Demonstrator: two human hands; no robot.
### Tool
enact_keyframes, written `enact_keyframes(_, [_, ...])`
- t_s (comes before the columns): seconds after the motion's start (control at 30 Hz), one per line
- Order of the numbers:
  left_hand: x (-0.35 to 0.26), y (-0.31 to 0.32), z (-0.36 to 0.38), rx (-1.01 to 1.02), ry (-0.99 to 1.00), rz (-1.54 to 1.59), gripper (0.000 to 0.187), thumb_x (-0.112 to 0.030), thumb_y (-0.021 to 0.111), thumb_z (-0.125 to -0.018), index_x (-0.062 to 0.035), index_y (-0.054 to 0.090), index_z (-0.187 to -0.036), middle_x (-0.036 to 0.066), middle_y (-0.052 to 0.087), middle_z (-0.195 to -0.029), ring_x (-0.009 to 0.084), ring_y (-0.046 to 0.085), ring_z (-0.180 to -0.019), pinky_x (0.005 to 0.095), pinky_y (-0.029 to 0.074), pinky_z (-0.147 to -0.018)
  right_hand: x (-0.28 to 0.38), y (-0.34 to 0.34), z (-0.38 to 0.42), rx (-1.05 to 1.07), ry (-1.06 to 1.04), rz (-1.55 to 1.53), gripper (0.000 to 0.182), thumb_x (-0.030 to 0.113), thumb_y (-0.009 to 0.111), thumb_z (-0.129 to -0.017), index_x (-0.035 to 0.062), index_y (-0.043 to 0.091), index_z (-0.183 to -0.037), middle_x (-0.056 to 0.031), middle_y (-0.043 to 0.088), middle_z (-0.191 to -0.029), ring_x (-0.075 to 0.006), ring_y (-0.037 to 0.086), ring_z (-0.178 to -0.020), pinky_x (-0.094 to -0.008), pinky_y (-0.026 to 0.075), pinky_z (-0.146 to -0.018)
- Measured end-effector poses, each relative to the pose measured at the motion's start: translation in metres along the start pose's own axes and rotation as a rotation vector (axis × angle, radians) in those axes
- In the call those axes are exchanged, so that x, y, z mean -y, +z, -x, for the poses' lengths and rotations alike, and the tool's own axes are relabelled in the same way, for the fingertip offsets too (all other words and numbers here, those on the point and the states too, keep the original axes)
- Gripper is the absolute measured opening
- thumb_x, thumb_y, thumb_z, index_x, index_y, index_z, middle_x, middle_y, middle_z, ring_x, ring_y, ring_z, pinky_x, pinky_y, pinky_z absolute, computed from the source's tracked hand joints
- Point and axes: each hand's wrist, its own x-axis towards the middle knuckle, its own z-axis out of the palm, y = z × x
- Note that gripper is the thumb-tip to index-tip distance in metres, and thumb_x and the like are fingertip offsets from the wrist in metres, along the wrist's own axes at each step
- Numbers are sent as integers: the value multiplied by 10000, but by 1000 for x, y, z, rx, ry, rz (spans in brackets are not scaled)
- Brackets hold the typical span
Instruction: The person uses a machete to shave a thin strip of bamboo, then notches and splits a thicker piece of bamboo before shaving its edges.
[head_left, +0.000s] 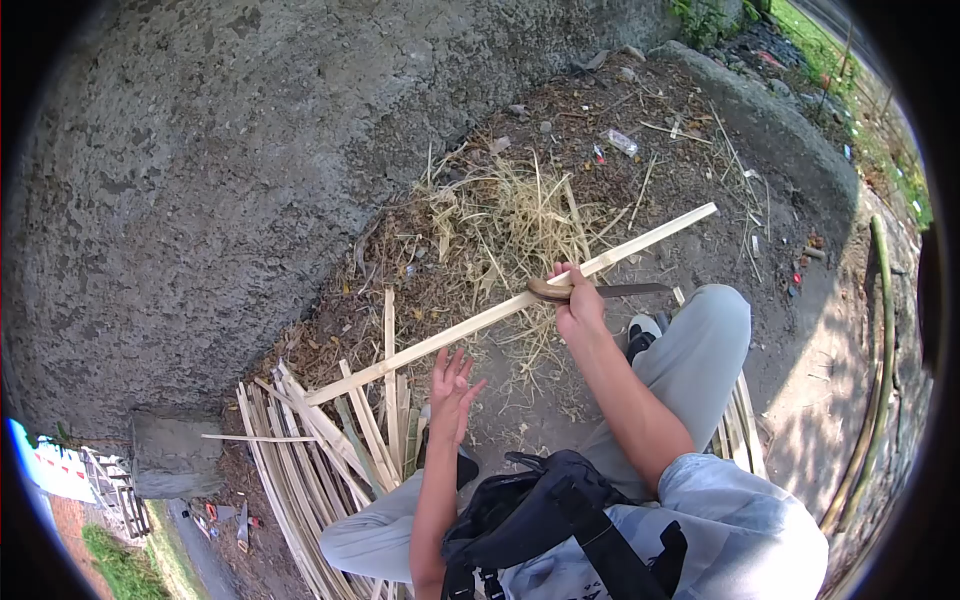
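My right hand point(580, 305) is closed around the curved wooden handle of a knife point(640, 290), whose dark blade points to the right. A long pale split-wood strip point(465, 328), which looks like bamboo, runs diagonally past the same hand, its fingers right at the strip. One end of the strip reaches up to the right, the other down over a stack of similar strips point(285, 475) at the left. Just below the long strip, my left hand point(455, 392) is open with its fingers spread, holding nothing.
Thin shavings point(520, 215) lie heaped on the dirt ahead. A rough concrete wall point(230, 180) rises at the left. More strips point(742, 430) lie beside my right knee. Long poles point(880, 350) rest at the far right, and a black bag point(540, 500) hangs at my front.
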Motion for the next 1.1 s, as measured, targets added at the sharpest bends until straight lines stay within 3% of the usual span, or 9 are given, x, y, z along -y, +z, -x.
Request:
enact_keyframes(0.1, [-4, 13, -21, 8, 2, 442, 720, -503, 494, -967, -169, 186, -1525, 118, 316, -1520, 299, 339, -1384, 549, 356, -1072, -14, 3, 19, 27, 54, 45, 192, 136, 443, -1027, -23, 490, -1125, -117, 574, -1058, -220, 604, -1031, -379, 548, -894])
enact_keyframes(0.23, [-33, 22, -39, -382, 133, 870, 531, -541, 363, -993, -81, 544, -1185, 113, 602, -1205, 330, 504, -1248, 565, 364, -1050, -34, -7, 45, 100, 121, 218, 208, 140, 492, -1010, -18, 481, -1145, -113, 564, -1075, -236, 603, -1040, -404, 536, -904])
enact_keyframes(0.27, [-47, 25, -39, -533, 193, 891, 494, -497, 356, -1009, -82, 552, -827, 91, 629, -855, 329, 603, -1013, 525, 404, -1013, -33, -6, 59, 63, 133, 304, 224, 144, 504, -1006, -23, 474, -1151, -112, 560, -1076, -235, 602, -1043, -401, 540, -900])
enact_keyframes(0.37, [-73, -19, -37, -544, 427, 897, 515, -461, 368, -1019, -108, 446, -652, 50, 480, -615, 242, 529, -709, 434, 449, -839, -45, -24, 80, -41, 154, 382, 245, 159, 547, -989, -29, 448, -1112, -106, 540, -1062, -217, 631, -967, -356, 581, -814])
enact_keyframes(0.43, [-102, -43, -25, -330, 526, 829, 525, -417, 376, -1030, -135, 346, -588, 14, 317, -548, 173, 321, -558, 358, 381, -673, -52, -42, 92, -94, 187, 392, 232, 155, 553, -985, -23, 441, -1082, -105, 535, -1052, -209, 645, -920, -334, 594, -771])
enact_keyframes(0.47, [-125, -36, -17, -361, 543, 785, 527, -389, 383, -1035, -139, 333, -574, 0, 289, -531, 157, 271, -537, 322, 301, -619, -57, -52, 95, -114, 190, 414, 213, 159, 560, -983, -12, 447, -1035, -107, 544, -1020, -204, 654, -855, -322, 594, -730])
enact_keyframes(0.67, [-194, 0, 20, -689, 555, 566, 382, -286, 536, -973, -145, 397, -646, 12, 367, -603, 142, 355, -614, 312, 308, -660, -59, -56, 111, -75, 323, 448, 148, 130, 570, -972, 2, 502, -941, -79, 564, -866, -177, 609, -731, -309, 561, -660])
enact_keyframes(0.9, [-201, 2, 30, -653, 672, 331, 275, -215, 612, -916, -149, 444, -708, 3, 423, -678, 118, 385, -677, 289, 304, -685, -37, -32, 102, 307, 446, 656, 217, 165, 585, -957, 32, 547, -790, -48, 541, -669, -161, 560, -590, -303, 481, -567])
enact_keyframes(1.1, [-201, 21, 38, -589, 577, 57, 134, -204, 503, -978, -122, 451, -886, 50, 521, -887, 127, 452, -779, 314, 397, -762, -22, -22, 114, 692, 119, 1294, 292, 250, 649, -913, -5, 573, -794, -80, 555, -602, -201, 556, -530, -344, 471, -534])
